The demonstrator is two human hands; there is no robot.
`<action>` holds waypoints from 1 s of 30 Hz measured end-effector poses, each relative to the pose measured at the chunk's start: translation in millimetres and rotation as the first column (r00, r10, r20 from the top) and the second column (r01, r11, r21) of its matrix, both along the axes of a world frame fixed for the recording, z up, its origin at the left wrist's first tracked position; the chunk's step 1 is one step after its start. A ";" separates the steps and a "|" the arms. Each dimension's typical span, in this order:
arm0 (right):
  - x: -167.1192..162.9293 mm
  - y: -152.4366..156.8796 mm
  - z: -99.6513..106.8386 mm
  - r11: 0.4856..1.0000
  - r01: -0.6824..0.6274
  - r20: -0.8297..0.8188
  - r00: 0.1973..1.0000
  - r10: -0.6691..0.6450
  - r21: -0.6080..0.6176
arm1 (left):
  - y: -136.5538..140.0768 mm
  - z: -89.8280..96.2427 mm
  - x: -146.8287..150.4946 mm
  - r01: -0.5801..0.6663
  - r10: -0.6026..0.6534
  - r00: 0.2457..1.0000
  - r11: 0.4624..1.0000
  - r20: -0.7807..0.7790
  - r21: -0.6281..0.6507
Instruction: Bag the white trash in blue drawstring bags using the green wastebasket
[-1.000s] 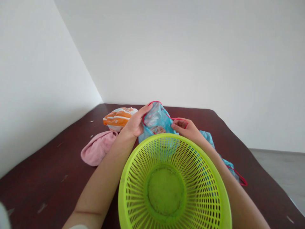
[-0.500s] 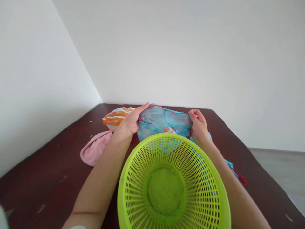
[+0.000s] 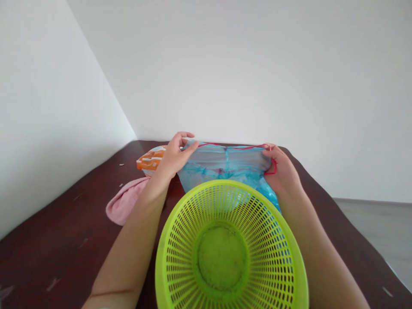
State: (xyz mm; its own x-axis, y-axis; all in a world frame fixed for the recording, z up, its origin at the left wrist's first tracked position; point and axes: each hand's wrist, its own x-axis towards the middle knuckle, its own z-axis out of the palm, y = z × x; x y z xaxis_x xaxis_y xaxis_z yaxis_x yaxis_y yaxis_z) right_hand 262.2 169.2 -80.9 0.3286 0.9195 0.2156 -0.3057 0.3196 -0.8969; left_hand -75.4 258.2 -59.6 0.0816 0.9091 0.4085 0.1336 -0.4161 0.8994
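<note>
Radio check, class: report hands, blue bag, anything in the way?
Blue bag spread between left hand, grip unclear, and right hand, pinching the edge. Green basket in front, hiding bag's lower part.

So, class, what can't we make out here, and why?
In the head view:
Blue bag: lower part, mostly behind the green basket.
Green basket: near rim, cut by lower edge.
Pink cloth: right side, behind left forearm.
Orange-and-white packet: right side, behind left hand.

blue bag, red drawstring, lime-green basket, pink cloth
</note>
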 end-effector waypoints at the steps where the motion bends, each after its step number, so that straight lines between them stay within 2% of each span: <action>1: -0.8 -4.6 4.9 0.998 -0.064 -0.024 0.998 0.063 -0.030 | -0.2 -1.5 0.6 -0.070 0.082 0.991 0.990 -0.104 0.119; 4: -6.7 -14.0 14.4 0.982 -0.174 -0.040 0.984 0.171 -0.077 | -5.8 -2.7 5.4 -0.144 0.253 0.938 0.906 -0.237 0.398; 6: -12.8 -16.4 16.2 0.978 -0.191 -0.013 0.982 0.190 -0.085 | -13.9 0.4 10.6 -0.112 0.259 0.936 0.861 -0.238 0.496; 8: -19.4 -17.4 16.1 0.973 -0.211 0.006 0.977 0.212 -0.092 | -23.6 5.2 16.0 -0.005 0.188 0.936 0.851 -0.297 0.524; 9: -22.7 -17.9 15.8 0.970 -0.225 0.009 0.974 0.227 -0.091 | -28.0 7.2 18.4 0.091 0.109 0.927 0.864 -0.360 0.495; 11: -28.9 -19.7 15.9 0.964 -0.256 0.005 0.966 0.257 -0.072 | -34.2 9.0 22.2 0.327 -0.130 0.858 0.885 -0.496 0.333; 13: -34.1 -22.5 16.9 0.958 -0.283 -0.002 0.959 0.283 -0.043 | -35.2 6.8 24.8 0.508 -0.350 0.745 0.850 -0.568 0.143; 14: -36.1 -24.0 17.6 0.955 -0.295 -0.004 0.955 0.295 -0.030 | -33.6 4.5 25.6 0.546 -0.400 0.706 0.833 -0.584 0.090; 16: -38.3 -26.6 19.0 0.947 -0.320 -0.007 0.948 0.320 -0.015 | -26.9 -1.7 26.3 0.561 -0.400 0.676 0.824 -0.619 0.080; 19: -37.0 -27.4 19.8 0.938 -0.347 0.000 0.938 0.347 -0.021 | -12.6 -12.7 25.1 0.544 -0.338 0.677 0.828 -0.654 0.135; 22: -33.5 -24.6 17.9 0.942 -0.334 0.064 0.940 0.334 -0.023 | -1.8 -24.0 22.9 0.505 -0.325 0.719 0.852 -0.614 0.140; 25: -31.9 -22.0 15.5 0.941 -0.336 0.132 0.932 0.337 -0.027 | 0.0 -33.5 22.5 0.456 -0.351 0.755 0.888 -0.553 0.060; 27: -32.3 -22.2 15.4 0.928 -0.370 0.126 0.919 0.372 -0.045 | -2.4 -36.8 23.8 0.461 -0.368 0.743 0.887 -0.560 0.029; 30: -33.7 -24.7 18.0 0.898 -0.433 0.072 0.896 0.438 -0.072 | -6.3 -35.5 27.3 0.497 -0.368 0.700 0.866 -0.612 0.048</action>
